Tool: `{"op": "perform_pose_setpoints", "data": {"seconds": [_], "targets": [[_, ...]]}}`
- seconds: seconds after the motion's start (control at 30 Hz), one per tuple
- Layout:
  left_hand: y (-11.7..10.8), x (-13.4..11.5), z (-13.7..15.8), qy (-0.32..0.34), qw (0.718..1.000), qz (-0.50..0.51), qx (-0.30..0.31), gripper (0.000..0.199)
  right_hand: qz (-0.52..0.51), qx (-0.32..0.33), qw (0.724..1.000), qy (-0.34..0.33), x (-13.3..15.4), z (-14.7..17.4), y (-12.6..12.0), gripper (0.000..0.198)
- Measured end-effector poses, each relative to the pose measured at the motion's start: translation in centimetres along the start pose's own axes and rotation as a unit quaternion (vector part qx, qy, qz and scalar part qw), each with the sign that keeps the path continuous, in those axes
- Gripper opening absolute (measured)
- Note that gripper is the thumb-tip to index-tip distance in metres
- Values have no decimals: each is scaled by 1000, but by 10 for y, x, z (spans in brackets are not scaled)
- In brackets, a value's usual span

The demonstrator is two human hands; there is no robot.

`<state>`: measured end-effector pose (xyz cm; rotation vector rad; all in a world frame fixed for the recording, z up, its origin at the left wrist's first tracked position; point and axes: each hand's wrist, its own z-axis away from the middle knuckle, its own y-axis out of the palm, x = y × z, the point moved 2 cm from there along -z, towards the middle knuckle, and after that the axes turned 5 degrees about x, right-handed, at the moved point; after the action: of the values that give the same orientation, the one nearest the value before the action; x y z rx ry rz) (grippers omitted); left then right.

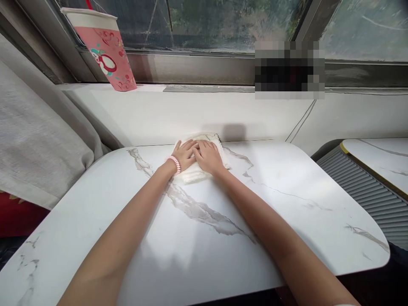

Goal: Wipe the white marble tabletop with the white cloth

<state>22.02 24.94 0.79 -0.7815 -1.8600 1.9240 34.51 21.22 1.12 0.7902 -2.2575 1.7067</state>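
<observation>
A white cloth (194, 174) lies crumpled on the marble-patterned table (223, 267), close to its far edge by the wall. My left hand (185, 155) rests flat on the cloth with fingers stretched out, and a pink coil band (177, 165) circles that wrist. Beside it, my right hand (208, 156) presses palm down on the same cloth, fingers extended. The fingertips of both hands meet and slightly overlap near the cloth's middle. Part of the cloth is hidden under the hands.
On the window sill stands a pink paper cup (108, 55) with a red straw. A blurred dark object (288, 70) sits further right on the sill, with thin cords (301, 121) below. A grey curtain (41, 123) hangs at left. Another table (382, 157) is at right.
</observation>
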Motion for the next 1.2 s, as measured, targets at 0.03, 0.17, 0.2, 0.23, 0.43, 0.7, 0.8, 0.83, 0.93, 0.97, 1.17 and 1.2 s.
{"op": "perform_pose_setpoints", "data": {"seconds": [0.03, 0.17, 0.2, 0.23, 0.43, 0.7, 0.8, 0.83, 0.93, 0.97, 1.17, 1.2], "targets": [[0, 0, 0, 0, 1000, -2, 0, 55, 2, 3, 1000, -1, 1, 1, 0, 34], [1, -3, 5, -1, 1000, -8, 1, 56, 11, 16, 1000, 1, 5, 7, -1, 32], [1, -3, 7, 0, 1000, -8, 3, 56, 12, 18, 1000, 2, 6, 10, -1, 32], [0, -4, 10, 2, 1000, -8, 5, 56, 13, 19, 1000, 2, 8, 12, -1, 32], [-1, -10, 26, 9, 1000, -21, 16, 57, 8, 20, 1000, 6, 16, 27, 1, 38], [8, -16, 78, 66, 997, -30, 15, 59, -10, 69, 997, 23, 49, 79, -6, 46], [7, -17, 106, 96, 994, -36, 25, 61, -34, 171, 985, 19, 65, 98, -19, 57], [6, -18, 116, 101, 994, -37, 33, 61, -41, 218, 975, 10, 71, 103, -25, 60], [0, -23, 144, 100, 992, -41, 68, 61, -33, 345, 938, -26, 89, 110, -51, 65], [-2, -25, 154, 98, 991, -43, 77, 61, -23, 378, 925, -35, 94, 112, -59, 66], [-9, -43, 221, 92, 994, -40, 38, 58, -41, 480, 871, -92, 119, 128, -81, 74], [-9, -45, 232, 87, 995, -36, 27, 58, -55, 481, 869, -107, 123, 133, -80, 75]]}}
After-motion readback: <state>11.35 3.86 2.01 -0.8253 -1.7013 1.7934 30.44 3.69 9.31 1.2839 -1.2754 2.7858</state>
